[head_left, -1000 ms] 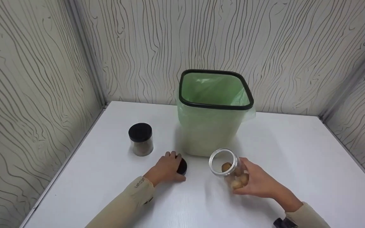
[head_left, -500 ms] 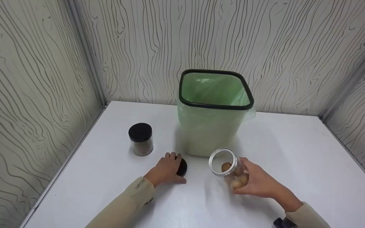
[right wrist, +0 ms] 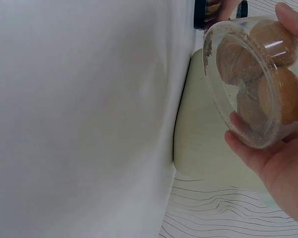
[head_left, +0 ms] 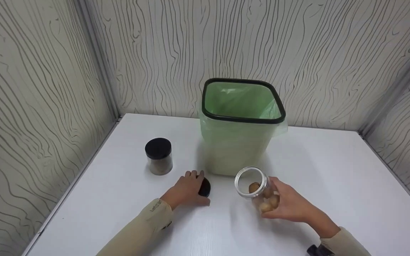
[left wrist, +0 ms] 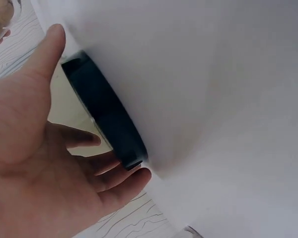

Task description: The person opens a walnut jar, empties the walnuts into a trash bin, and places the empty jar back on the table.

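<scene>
My right hand (head_left: 290, 204) grips a clear, uncapped jar (right wrist: 268, 79), held tilted with its mouth toward the left and me. Several brown, round, nut-like pieces (right wrist: 283, 94) sit inside it. On the white table, a black round lid (left wrist: 104, 109) lies by my left hand (head_left: 188, 190). In the left wrist view the fingertips (left wrist: 139, 177) reach the lid's edge, while the thumb stands a little apart from it. Part of the lid is hidden under the left hand in the head view. Left of it, a second jar (head_left: 160, 165) with a black lid stands upright.
Behind the hands stands a pale bin (head_left: 235, 151) with a black rim and a green bag liner (head_left: 240, 101). The white tabletop (head_left: 333, 170) meets wood-patterned panels (head_left: 162, 53) at the back and both sides.
My left thumb has shifted slightly away from the lid. The right hand and its jar stay in place.
</scene>
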Demonstrator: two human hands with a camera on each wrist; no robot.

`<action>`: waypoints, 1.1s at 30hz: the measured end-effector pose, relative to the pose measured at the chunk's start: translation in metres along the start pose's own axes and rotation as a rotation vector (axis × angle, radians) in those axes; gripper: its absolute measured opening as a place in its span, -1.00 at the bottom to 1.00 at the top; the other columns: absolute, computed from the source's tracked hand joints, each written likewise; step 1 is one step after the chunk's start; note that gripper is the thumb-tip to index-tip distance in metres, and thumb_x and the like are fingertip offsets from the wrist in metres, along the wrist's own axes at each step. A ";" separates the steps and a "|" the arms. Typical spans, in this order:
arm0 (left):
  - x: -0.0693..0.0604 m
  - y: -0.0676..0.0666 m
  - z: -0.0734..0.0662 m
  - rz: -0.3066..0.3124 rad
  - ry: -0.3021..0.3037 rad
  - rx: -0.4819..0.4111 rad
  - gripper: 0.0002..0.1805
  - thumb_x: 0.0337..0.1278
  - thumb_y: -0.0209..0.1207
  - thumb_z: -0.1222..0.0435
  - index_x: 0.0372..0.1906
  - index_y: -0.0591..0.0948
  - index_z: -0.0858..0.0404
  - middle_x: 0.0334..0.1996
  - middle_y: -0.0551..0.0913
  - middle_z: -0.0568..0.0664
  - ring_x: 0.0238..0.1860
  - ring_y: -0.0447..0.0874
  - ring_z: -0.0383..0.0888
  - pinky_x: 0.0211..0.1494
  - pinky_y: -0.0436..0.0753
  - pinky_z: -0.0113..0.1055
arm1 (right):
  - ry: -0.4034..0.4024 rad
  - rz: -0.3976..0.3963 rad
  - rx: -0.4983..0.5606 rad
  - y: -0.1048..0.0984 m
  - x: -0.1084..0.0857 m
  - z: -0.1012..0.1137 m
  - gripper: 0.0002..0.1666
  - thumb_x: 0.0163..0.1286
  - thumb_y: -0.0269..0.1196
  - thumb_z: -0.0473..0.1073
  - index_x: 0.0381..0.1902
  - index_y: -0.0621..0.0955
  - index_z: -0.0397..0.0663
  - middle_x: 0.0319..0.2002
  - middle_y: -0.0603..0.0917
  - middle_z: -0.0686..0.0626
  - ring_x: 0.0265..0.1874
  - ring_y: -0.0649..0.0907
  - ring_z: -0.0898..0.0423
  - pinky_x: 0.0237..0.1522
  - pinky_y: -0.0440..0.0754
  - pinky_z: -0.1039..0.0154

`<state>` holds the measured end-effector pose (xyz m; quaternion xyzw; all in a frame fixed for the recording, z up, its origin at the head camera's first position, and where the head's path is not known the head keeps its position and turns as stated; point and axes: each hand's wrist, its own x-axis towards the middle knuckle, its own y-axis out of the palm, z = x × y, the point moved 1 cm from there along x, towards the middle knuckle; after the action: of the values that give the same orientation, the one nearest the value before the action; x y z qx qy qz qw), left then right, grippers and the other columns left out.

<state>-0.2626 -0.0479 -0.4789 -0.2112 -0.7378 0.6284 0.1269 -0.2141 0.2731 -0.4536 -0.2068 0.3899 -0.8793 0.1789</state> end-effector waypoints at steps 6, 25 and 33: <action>0.002 -0.026 0.001 -0.059 -0.026 -0.125 -0.05 0.13 0.13 -0.18 0.38 0.19 0.42 0.28 0.27 0.31 0.25 0.27 0.20 0.20 0.37 0.03 | 0.012 0.005 0.004 0.000 0.000 0.000 0.10 -0.31 0.61 0.08 0.23 0.34 0.11 0.02 0.53 0.26 0.03 0.52 0.17 0.05 0.45 0.01; 0.011 -0.101 -0.018 -0.782 -0.022 -0.713 -0.36 0.42 -0.18 0.15 0.43 0.06 0.43 0.40 0.11 0.25 0.42 0.02 0.07 0.40 0.05 -0.10 | 0.027 0.016 0.017 -0.001 -0.005 -0.005 0.09 -0.27 0.60 0.10 0.24 0.32 0.24 0.02 0.52 0.30 0.05 0.52 0.16 0.05 0.47 0.04; 0.020 -0.129 -0.026 -0.772 -0.020 -0.722 -0.28 0.42 -0.20 0.03 0.45 0.00 0.41 0.43 0.04 0.23 0.44 -0.04 0.06 0.41 0.01 -0.11 | 0.037 0.015 0.012 -0.001 -0.005 -0.003 0.09 -0.29 0.60 0.14 0.23 0.33 0.20 0.00 0.53 0.29 0.03 0.53 0.17 0.03 0.48 0.05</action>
<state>-0.2884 -0.0317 -0.3491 0.0517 -0.9326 0.2437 0.2613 -0.2120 0.2779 -0.4555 -0.1863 0.3895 -0.8840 0.1794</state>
